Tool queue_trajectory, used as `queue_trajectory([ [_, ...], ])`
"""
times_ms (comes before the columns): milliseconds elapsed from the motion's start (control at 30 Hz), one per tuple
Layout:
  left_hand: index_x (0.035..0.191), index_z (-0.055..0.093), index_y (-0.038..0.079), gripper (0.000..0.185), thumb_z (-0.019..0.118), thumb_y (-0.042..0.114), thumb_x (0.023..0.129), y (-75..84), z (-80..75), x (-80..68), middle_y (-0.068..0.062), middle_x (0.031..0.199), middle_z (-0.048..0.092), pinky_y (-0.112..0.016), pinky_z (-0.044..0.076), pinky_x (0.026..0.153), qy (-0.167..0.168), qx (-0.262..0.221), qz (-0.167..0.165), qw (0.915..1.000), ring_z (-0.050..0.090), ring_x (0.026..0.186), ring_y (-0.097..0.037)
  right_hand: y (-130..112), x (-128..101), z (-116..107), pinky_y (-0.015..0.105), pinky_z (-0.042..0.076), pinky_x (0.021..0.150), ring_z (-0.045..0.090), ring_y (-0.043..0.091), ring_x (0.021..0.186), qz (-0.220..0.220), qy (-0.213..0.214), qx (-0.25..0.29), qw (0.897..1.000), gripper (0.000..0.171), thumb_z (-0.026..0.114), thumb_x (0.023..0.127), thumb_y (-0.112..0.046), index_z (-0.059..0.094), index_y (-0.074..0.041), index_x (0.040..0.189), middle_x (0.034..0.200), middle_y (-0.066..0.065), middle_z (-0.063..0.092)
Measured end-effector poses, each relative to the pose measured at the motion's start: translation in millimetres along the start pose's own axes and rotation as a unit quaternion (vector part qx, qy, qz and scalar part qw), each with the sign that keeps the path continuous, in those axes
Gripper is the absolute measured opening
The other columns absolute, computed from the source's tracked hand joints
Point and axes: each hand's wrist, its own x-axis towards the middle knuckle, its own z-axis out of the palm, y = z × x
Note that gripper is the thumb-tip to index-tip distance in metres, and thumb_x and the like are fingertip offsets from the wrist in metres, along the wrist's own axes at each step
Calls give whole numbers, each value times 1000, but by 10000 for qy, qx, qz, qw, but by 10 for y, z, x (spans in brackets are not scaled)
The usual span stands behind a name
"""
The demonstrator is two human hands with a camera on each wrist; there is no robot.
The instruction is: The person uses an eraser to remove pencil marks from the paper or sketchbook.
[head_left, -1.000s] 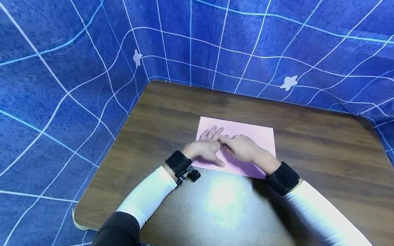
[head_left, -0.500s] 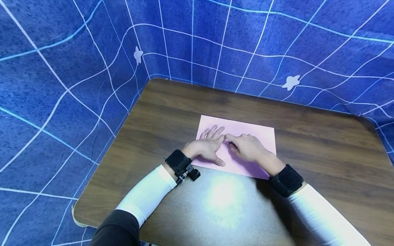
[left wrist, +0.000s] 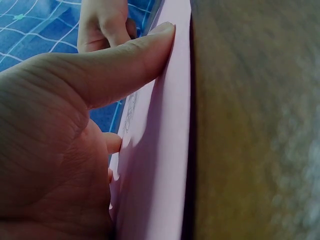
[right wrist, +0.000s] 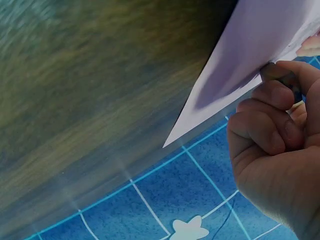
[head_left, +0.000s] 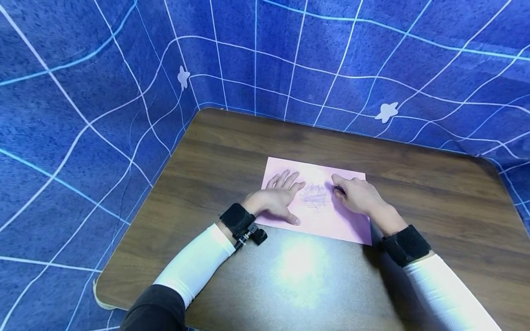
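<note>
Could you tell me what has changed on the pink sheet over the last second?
The right hand slid to the right across the pink sheet, away from the left hand, uncovering a patch of scribble between them. It still pinches a small dark thing, too hidden to name. The left hand stays flat on the sheet's left part, and the sheet has hardly moved on the table.

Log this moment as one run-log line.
left hand: flat, pressing pink paper sheet | right hand: pinching small dark crayon-like tool on sheet | purple scribble: between hands | brown wooden table: under sheet
</note>
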Motion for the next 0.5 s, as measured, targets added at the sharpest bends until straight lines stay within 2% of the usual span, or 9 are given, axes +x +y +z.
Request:
queue_trajectory([
  [500,166,5,21,117,74,66,82,-14,36,-9,-10,172,-20,-53,-10,128,38,78,32,10000,-25,157,-32,-84,-13,-35,33,34,52,52,23,66,592,-232,313,9975,17,57,99,-19,45,-16,87,69,4,49],
])
